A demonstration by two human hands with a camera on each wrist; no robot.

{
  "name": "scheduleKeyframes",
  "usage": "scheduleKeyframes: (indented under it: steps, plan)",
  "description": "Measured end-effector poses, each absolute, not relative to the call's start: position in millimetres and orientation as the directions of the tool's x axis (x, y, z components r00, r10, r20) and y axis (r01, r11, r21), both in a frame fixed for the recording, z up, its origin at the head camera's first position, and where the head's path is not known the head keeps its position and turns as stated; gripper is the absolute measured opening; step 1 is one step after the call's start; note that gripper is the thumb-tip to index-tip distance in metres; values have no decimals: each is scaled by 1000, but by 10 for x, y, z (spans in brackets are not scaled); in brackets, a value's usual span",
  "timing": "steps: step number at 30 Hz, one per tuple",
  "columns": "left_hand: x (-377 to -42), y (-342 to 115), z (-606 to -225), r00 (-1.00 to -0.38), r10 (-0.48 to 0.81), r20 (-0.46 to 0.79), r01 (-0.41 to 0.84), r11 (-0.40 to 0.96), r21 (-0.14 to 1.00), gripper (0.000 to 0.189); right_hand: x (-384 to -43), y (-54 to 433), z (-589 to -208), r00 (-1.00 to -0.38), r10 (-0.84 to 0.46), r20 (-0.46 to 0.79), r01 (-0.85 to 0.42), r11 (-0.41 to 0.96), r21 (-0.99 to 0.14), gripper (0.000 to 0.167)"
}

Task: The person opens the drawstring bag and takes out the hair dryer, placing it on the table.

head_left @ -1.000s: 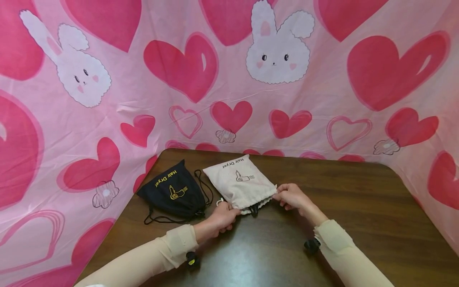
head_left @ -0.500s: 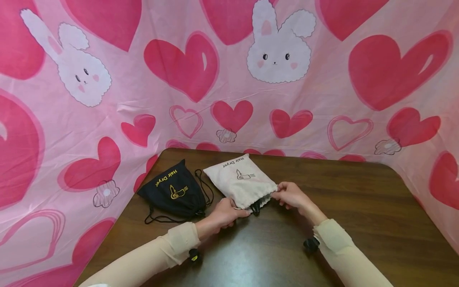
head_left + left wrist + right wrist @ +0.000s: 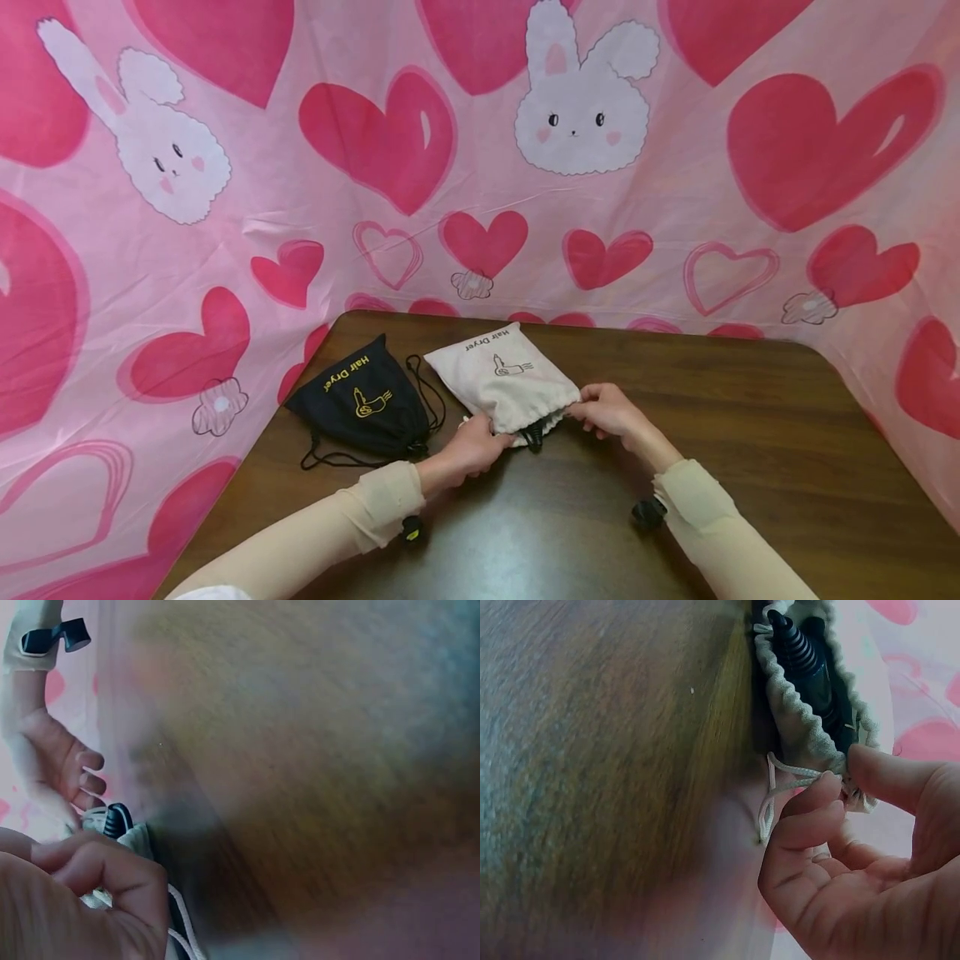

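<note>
A cream drawstring bag (image 3: 501, 377) printed "Hair Dryer" lies on the table, its gathered mouth facing me and parted. Inside the mouth shows a black handle with a ribbed cord sleeve (image 3: 802, 656); the rest is hidden in the bag. My left hand (image 3: 472, 447) grips the left side of the mouth, fingers curled in the left wrist view. At the right corner, my right hand (image 3: 611, 410) pinches the hem between thumb and fingers. A white drawstring loop (image 3: 766, 802) hangs beside those fingertips in the right wrist view.
Left of the cream bag lies a black drawstring bag (image 3: 367, 400) with yellow "Hair Dryer" print, its black cords (image 3: 337, 460) loose on the wood. The brown table (image 3: 720, 400) meets a pink heart-patterned cloth (image 3: 615, 200) at the back and sides.
My left hand shifted right along the bag's mouth, then drew slightly back. The mouth's left side has bunched up and the opening gapes more. My right hand stays nearly in place.
</note>
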State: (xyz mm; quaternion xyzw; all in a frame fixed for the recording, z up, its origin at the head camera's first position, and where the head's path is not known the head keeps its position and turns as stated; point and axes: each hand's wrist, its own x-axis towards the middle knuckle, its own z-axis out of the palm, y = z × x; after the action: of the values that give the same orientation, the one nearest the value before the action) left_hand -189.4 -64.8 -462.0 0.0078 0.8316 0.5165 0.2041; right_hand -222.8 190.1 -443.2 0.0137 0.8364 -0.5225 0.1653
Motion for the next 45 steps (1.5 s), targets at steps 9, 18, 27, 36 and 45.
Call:
scheduleKeyframes:
  steps: [9, 18, 27, 36, 45]
  plan:
    - [-1854, -683, -4604, -907, 239, -348, -231, 408, 883, 28, -2213, 1919, -4456, -950, -120, -289, 207, 451, -868, 13]
    - [-1834, -725, -4611, -906, 237, -352, -238, 403, 884, 21, -2219, 1931, -4487, -948, -108, -300, 222, 449, -865, 13]
    - [-1815, -772, -4618, -913, 231, -336, -252, 327, 911, 17, -2217, 1966, -4481, -951, -91, -297, 232, 429, -873, 10]
    - [-1783, -811, -4660, -930, 204, -307, -240, 298, 924, 13, -2221, 1978, -4460, -952, -80, -295, 235, 424, -875, 8]
    - [-1758, -842, -4655, -929, 200, -312, -238, 324, 916, 21, -2204, 1977, -4436, -954, -81, -289, 230, 425, -876, 8]
